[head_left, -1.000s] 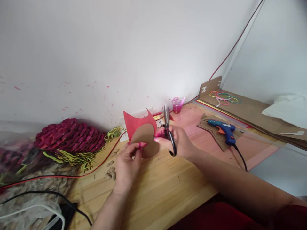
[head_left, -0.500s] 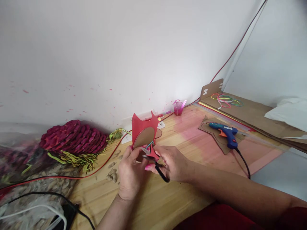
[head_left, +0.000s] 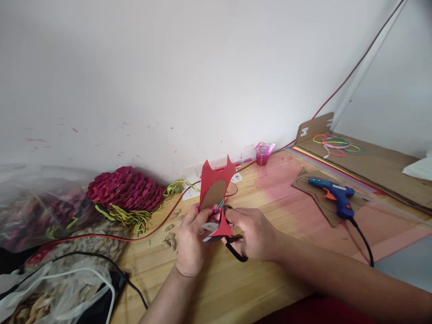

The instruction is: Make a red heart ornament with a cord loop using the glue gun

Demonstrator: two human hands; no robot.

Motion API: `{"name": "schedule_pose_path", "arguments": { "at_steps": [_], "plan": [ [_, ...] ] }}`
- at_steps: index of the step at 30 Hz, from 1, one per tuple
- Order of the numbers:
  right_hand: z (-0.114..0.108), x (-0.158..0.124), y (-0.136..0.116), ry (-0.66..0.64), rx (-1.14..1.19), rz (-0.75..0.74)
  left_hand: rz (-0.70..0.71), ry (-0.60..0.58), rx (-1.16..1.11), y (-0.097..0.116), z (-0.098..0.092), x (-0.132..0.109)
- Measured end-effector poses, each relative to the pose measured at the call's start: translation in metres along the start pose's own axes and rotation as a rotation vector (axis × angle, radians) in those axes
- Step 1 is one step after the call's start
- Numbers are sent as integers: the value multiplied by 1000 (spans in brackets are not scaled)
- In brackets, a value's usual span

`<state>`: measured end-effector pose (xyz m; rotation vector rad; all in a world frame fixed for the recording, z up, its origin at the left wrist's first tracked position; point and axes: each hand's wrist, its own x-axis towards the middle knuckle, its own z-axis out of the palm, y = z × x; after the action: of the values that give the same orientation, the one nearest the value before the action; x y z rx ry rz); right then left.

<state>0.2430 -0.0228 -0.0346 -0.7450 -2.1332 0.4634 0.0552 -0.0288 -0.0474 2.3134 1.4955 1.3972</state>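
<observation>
Held up by my left hand, a piece of red paper with pointed upper corners stands above the table. A brown cardboard disc lies against its near face, and my left fingers close around the lower edge. My right hand grips black-handled scissors, whose blades point left toward my left hand. A pointed red paper flap hangs over the blades; whether it is still joined to the sheet I cannot tell. A short blue strand shows beside the disc.
At right, a blue glue gun lies on cut cardboard. A cup of pink paint stands by the wall. Stacked magenta peanut-shell-like pieces with yarn lie left, near loose peanuts, a red cable and plastic bags.
The view has turned left, so everything sits farther right. The scissors have come lower and nearer, away from the disc, with the red flap hanging over their blades.
</observation>
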Motion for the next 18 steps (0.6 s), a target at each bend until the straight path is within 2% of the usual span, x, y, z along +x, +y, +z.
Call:
{"name": "schedule_pose_path", "arguments": {
  "at_steps": [4, 8, 13, 18],
  "plan": [
    [-1, 0, 1, -8, -67, -51, -27, -4, -104, 2, -2, 1],
    [-3, 2, 0, 8, -1, -43, -47, -7, -174, -5, -2, 0],
    [-5, 4, -5, 62, 207, 129, -91, -23, -181, -11, -2, 2],
    [-7, 7, -9, 20, 366, 364, -176, 10, -235, -8, -1, 5]
  ]
}}
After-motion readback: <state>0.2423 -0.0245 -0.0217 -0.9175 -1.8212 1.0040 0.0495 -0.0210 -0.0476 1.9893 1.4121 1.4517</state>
